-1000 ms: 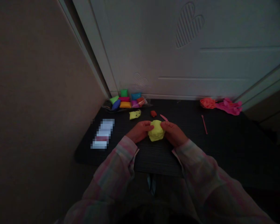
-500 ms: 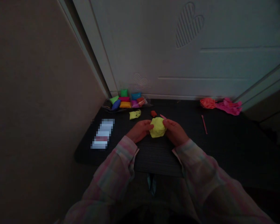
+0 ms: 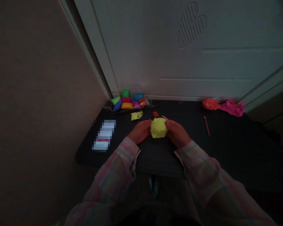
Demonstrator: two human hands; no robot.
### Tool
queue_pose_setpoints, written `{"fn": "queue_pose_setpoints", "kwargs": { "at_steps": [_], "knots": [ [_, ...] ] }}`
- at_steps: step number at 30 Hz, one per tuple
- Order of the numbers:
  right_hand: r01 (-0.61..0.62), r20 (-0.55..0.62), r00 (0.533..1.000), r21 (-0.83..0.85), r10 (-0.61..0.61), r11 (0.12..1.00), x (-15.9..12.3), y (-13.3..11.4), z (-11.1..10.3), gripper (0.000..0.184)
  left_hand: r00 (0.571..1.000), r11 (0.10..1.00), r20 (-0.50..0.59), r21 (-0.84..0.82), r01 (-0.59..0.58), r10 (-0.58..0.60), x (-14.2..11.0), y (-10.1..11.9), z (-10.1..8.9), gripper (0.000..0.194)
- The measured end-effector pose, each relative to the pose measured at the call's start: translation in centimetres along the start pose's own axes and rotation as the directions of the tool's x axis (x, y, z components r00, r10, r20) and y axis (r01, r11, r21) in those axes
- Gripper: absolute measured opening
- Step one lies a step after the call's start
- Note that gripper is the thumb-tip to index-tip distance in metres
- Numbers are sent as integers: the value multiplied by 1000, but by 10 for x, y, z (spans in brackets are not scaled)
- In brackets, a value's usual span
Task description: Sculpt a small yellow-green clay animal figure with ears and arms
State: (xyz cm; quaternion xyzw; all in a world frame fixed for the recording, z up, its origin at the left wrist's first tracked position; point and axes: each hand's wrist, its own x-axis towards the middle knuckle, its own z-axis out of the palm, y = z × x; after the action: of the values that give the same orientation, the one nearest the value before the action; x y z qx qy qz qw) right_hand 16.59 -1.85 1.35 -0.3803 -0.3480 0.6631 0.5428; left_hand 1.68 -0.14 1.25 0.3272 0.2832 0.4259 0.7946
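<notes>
your left hand [image 3: 141, 131] and right hand [image 3: 178, 133] reach forward, turned inward, fingers pressed against both sides of the yellow lump [image 3: 158, 128], clamped between them over the dark table [image 3: 160, 158].

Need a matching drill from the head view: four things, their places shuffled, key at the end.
1. yellow lump
2. small red lump
3. orange packet
4. thin pink stick

A. among other packets, far left
B. on the table, just beyond the yellow lump
C. off to the right, untouched
D. between left hand and right hand

Pairs: 1-D, 2-B, 3-A, 4-C
</notes>
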Motion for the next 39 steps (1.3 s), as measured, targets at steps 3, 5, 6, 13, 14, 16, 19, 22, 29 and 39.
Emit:
{"fn": "queue_pose_setpoints", "kwargs": {
  "at_steps": [3,5,6,13,14,16,19,22,29,39],
  "knots": [
    [8,-16,1000,6,-8,1000,1,0,0,20,1000,999,25,30,-11,10,-2,0,0,30],
    [3,-14,1000,2,-2,1000,1,0,0,22,1000,999,13,40,-6,6,-2,-1,0,30],
    [-1,-13,1000,4,1,1000,1,0,0,23,1000,999,5,44,-5,5,-2,-1,-1,29],
    [-15,-29,999,33,16,999,0,-3,0,20,1000,1000,-13,24,5,-4,-1,0,0,19],
    [-14,-29,999,35,15,999,0,-3,0,20,1000,1000,-14,14,7,-7,-1,0,0,18],
    [-10,-33,999,41,11,999,1,-3,0,20,1000,1000,-7,-9,18,-18,-1,1,1,20],
    [-5,-45,999,60,7,998,1,-3,0,21,999,1000,24,-16,27,-26,-1,1,0,23],
    [-8,-27,1000,86,10,996,0,-4,1,22,997,999,57,24,45,-46,-1,0,-2,25],
    [-24,-9,1000,114,25,993,0,-4,1,23,999,1000,-35,14,-21,22,0,-1,-3,13],
    [-18,155,988,124,-1,992,-1,-6,1,27,997,1000,79,0,6,-5,-2,0,-1,32]
  ]
}}
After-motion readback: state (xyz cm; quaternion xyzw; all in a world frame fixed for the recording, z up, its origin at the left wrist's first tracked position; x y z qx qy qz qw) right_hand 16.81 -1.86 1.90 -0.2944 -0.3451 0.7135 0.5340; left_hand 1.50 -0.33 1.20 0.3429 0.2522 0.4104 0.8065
